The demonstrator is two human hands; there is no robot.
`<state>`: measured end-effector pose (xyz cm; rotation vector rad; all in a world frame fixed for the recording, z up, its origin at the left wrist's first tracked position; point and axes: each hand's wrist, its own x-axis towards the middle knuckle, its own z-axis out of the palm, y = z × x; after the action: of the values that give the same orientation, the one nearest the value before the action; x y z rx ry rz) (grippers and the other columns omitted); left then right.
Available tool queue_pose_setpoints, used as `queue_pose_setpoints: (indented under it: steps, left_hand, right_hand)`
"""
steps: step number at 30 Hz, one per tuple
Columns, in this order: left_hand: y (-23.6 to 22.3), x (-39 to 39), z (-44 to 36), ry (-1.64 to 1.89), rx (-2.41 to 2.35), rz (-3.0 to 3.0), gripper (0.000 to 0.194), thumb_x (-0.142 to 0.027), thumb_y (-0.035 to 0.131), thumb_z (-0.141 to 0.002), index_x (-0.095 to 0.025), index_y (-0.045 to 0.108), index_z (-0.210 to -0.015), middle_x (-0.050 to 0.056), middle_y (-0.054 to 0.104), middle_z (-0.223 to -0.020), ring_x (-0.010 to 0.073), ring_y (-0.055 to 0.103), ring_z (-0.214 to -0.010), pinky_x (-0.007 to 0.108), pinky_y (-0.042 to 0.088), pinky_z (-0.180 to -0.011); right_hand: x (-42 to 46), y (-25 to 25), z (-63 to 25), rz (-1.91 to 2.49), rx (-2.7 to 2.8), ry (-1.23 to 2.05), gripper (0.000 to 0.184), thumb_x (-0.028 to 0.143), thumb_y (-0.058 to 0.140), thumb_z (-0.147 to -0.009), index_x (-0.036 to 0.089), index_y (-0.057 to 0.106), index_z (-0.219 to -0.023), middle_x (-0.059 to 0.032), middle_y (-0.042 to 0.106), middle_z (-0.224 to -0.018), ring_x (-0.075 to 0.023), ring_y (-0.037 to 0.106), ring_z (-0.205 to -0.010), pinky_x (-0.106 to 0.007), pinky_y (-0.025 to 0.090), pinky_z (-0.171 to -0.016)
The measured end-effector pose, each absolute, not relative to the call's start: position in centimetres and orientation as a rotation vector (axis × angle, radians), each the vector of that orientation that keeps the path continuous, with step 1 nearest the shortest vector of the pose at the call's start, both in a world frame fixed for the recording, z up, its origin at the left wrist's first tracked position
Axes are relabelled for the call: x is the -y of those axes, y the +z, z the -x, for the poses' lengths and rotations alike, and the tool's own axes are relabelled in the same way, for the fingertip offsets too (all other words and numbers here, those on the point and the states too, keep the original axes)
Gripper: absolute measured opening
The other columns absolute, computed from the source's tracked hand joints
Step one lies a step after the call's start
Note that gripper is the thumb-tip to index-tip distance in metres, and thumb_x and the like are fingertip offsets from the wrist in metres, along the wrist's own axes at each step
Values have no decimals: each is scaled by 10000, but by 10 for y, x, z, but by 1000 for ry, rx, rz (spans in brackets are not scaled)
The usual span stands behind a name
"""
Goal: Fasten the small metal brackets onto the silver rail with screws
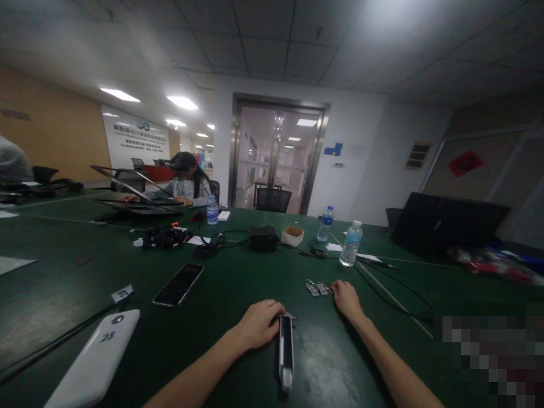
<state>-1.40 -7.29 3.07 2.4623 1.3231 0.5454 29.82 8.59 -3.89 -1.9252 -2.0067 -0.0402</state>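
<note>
A digital caliper (pixel 287 351) lies on the green table in front of me, its jaw end pointing away. My left hand (pixel 260 323) rests at that far end, closed, with thumb and fingers against the caliper's left side. Further off to the right is a small cluster of shiny metal pieces (pixel 318 288). My right hand (pixel 346 299) is at the right edge of the cluster, its fingers curled together and the fingertips touching or very near the pieces. What lies between those fingertips is hidden.
A phone (pixel 178 285) and a white device marked 28 (pixel 96 360) lie left. Beyond are a black box (pixel 262 239), a small open carton (pixel 292 236), cables and water bottles (pixel 351 243). A person (pixel 187 178) sits across at a laptop (pixel 140 195).
</note>
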Motion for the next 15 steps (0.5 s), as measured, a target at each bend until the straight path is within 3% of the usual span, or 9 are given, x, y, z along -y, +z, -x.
queue_pose_setpoints:
  steps: [4, 15]
  left_hand:
    - [33, 73, 14, 510, -1342, -2406, 230, -183, 481, -918, -240, 587, -1114, 35, 625, -1089, 203, 587, -1010, 298, 462, -872]
    - [40, 74, 9, 482, -1350, -2392, 212, -179, 474, -932, -221, 588, -1106, 35, 620, -1080, 187, 585, -996, 283, 464, -856]
  right_hand:
    - [-73, -33, -287, 1797, 2074, 2, 249, 264, 433, -939, 202, 665, -1002, -104, 654, -1060, -223, 600, -999, -264, 446, -850]
    - [-55, -12, -281, 1614, 2203, 166, 173, 188, 476, -900, 174, 645, -930, -82, 648, -942, -198, 593, -900, -261, 429, -780]
